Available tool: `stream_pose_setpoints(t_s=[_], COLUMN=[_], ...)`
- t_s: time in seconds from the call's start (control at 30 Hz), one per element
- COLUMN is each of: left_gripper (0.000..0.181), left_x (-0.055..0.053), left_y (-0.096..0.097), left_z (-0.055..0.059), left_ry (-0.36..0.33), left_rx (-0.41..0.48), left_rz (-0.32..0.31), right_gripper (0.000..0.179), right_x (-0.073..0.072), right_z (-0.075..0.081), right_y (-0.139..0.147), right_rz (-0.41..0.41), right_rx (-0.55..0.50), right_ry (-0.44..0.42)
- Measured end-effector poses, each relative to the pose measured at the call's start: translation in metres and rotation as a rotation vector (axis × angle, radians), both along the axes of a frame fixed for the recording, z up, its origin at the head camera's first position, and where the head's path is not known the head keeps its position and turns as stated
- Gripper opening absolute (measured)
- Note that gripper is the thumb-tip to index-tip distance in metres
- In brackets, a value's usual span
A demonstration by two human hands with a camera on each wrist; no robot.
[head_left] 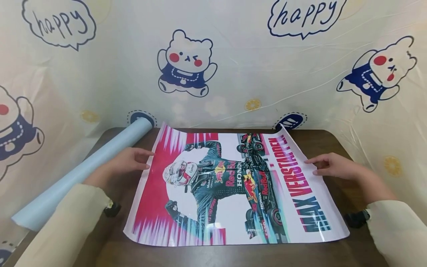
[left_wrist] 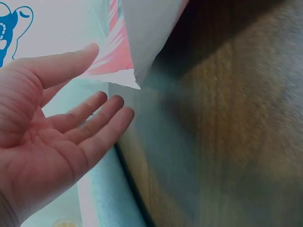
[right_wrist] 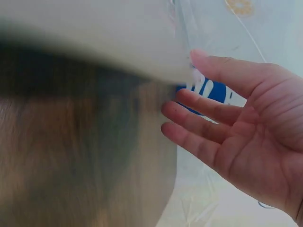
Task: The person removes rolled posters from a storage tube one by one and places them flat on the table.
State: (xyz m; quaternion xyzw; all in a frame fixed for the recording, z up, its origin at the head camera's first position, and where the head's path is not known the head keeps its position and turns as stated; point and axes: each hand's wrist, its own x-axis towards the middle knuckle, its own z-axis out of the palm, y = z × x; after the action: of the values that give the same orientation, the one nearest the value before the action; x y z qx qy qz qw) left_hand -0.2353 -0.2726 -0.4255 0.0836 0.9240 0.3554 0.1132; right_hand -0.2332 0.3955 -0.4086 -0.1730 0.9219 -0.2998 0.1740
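A glossy racing poster [head_left: 233,215], printed with a helmeted figure and a race car, spreads across the table with its ends curling up. My left hand [head_left: 128,161] pinches the poster's left edge between thumb and index finger. In the left wrist view, the other fingers [left_wrist: 111,127] stretch out below a raised corner of the sheet. Opposite, my right hand [head_left: 337,167] pinches the right edge the same way. The right wrist view shows the sheet's pale underside [right_wrist: 94,33], blurred, beside the thumb; the index finger is mostly hidden there.
A long light-blue roll [head_left: 90,167] lies slantwise along the table's left side, past its front left edge. The dark wooden table [head_left: 213,256] backs onto a pale curtain [head_left: 243,74] with cartoon bears, which also hangs at both sides.
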Motion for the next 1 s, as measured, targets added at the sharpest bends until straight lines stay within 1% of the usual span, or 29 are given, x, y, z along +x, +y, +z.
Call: stream_pose_setpoints(t_s=[0.07, 0.17, 0.23, 0.3, 0.4, 0.47, 0.53, 0.63, 0.7, 0.83, 0.93, 1.0], left_gripper=[0.070, 0.077, 0.084, 0.091, 0.099, 0.100, 0.099, 0.096, 0.093, 0.084, 0.077, 0.074], left_x=[-0.005, -0.011, -0.013, -0.014, -0.014, -0.013, -0.012, -0.009, -0.008, -0.006, -0.006, -0.006], left_y=[0.001, 0.002, 0.002, 0.001, -0.001, -0.004, -0.007, -0.012, -0.016, -0.022, -0.026, -0.028], left_z=[-0.003, -0.008, -0.010, -0.013, -0.016, -0.019, -0.022, -0.026, -0.028, -0.031, -0.032, -0.032], left_ry=[-0.018, -0.067, -0.096, -0.110, -0.138, -0.185, -0.217, -0.247, -0.250, -0.280, -0.288, -0.292], left_rx=[0.004, 0.016, 0.025, 0.036, 0.102, 0.184, 0.258, 0.349, 0.396, 0.498, 0.560, 0.587], left_rz=[-0.006, -0.013, -0.019, -0.014, 0.005, 0.032, 0.052, 0.076, 0.073, 0.056, 0.012, -0.006], right_gripper=[0.049, 0.050, 0.057, 0.070, 0.085, 0.089, 0.089, 0.083, 0.077, 0.067, 0.061, 0.058], right_x=[-0.004, -0.008, -0.011, -0.014, -0.017, -0.017, -0.016, -0.012, -0.010, -0.005, -0.002, 0.000], right_z=[-0.001, -0.005, -0.008, -0.009, -0.010, -0.011, -0.014, -0.021, -0.027, -0.039, -0.045, -0.048], right_y=[-0.005, -0.008, -0.007, -0.005, 0.000, 0.005, 0.011, 0.020, 0.025, 0.033, 0.036, 0.039], right_rz=[-0.016, -0.039, -0.048, -0.058, -0.070, -0.077, -0.081, -0.106, -0.135, -0.188, -0.207, -0.210], right_rx=[0.023, 0.033, 0.016, 0.003, -0.002, -0.025, -0.079, -0.214, -0.298, -0.411, -0.463, -0.508], right_ry=[0.006, 0.023, 0.015, -0.022, -0.077, -0.108, -0.131, -0.180, -0.200, -0.207, -0.199, -0.199])
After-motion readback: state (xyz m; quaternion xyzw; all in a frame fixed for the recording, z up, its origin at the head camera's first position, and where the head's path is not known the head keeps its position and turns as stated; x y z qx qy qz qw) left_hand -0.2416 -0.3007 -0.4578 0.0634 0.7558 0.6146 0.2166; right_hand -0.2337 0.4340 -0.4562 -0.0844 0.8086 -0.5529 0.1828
